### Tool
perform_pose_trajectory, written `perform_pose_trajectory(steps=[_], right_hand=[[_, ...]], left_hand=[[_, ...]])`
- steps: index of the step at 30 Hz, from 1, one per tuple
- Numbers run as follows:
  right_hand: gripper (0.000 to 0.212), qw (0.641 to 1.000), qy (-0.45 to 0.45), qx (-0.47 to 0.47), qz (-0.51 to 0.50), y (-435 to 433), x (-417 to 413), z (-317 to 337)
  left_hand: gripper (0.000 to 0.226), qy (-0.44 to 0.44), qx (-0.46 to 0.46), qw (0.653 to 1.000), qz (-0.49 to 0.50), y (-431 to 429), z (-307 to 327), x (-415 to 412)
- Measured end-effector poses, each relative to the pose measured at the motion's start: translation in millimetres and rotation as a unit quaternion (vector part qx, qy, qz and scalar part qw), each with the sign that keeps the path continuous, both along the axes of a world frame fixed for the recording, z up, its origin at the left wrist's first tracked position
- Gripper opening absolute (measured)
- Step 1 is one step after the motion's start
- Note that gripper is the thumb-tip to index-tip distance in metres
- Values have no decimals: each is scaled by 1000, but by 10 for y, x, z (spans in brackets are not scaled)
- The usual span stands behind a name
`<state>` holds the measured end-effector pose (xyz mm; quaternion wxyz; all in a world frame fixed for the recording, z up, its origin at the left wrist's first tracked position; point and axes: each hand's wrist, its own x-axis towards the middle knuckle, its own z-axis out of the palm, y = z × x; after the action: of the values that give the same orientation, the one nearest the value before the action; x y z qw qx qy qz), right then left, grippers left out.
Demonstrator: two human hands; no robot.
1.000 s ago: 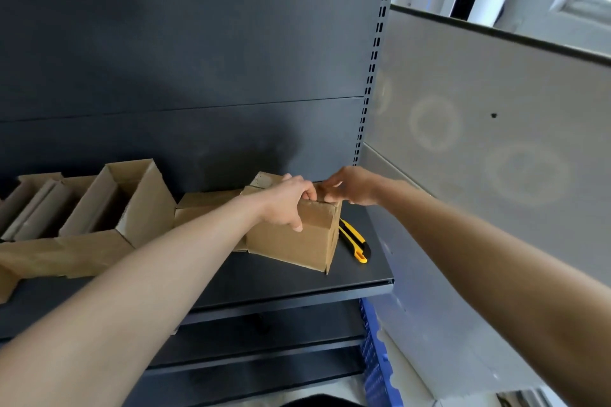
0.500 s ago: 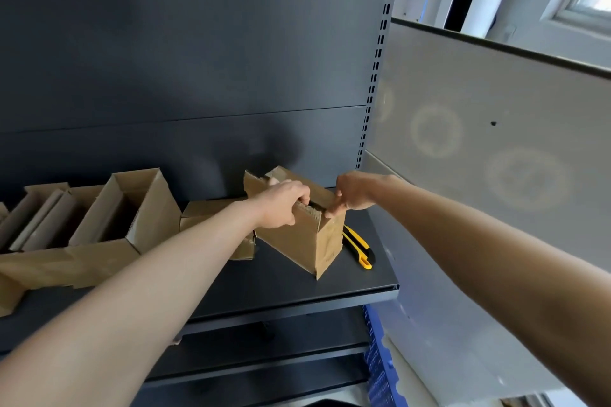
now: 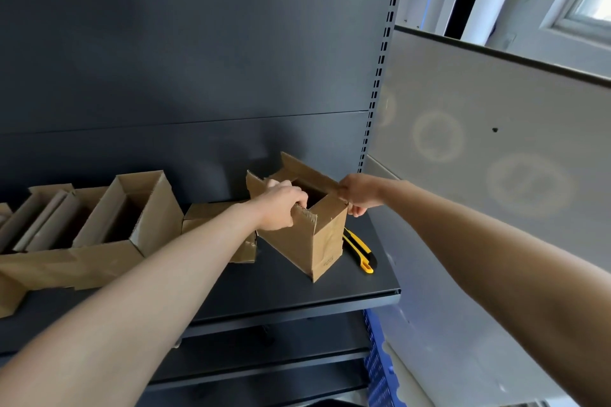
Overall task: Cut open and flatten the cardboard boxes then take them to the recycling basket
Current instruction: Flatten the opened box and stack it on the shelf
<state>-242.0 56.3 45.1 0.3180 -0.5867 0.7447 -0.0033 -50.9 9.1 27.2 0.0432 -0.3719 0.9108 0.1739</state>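
Observation:
A small brown cardboard box (image 3: 315, 241) stands on the dark shelf (image 3: 297, 294) with its top flaps up and its inside showing dark. My left hand (image 3: 281, 205) grips the near left rim of the box, fingers curled over the edge. My right hand (image 3: 358, 193) pinches the right rim at the box's corner. A yellow and black utility knife (image 3: 358, 249) lies on the shelf just right of the box, touched by neither hand.
Another small box (image 3: 211, 218) lies behind my left forearm. Several opened boxes (image 3: 132, 208) and a flattened piece (image 3: 66, 266) sit along the shelf to the left. A grey partition (image 3: 479, 158) bounds the right side. A blue crate (image 3: 378, 370) stands below.
The box top has opened: the flaps that were closed a second ago now stand up and the inside shows. Both hands have kept hold of the rim while pulling it apart.

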Motion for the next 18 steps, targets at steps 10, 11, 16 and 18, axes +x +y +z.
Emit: perform_pose_trajectory(steps=[10,11,16,18], right_hand=[[54,996,-12,-1,-85,-79,7,8],[52,997,-2,-6,-79,-92,2,12],[38,998,16,-41,-44,-113,50,100],[42,997,45,-56,-29,-138,99,113]], left_hand=[[72,-104,53,993,3,34,183,-162],[74,-106,48,993,-5,24,170,-160],[45,116,167,977,64,-46,180,-24],[31,170,80,976,115,-106,207,32]])
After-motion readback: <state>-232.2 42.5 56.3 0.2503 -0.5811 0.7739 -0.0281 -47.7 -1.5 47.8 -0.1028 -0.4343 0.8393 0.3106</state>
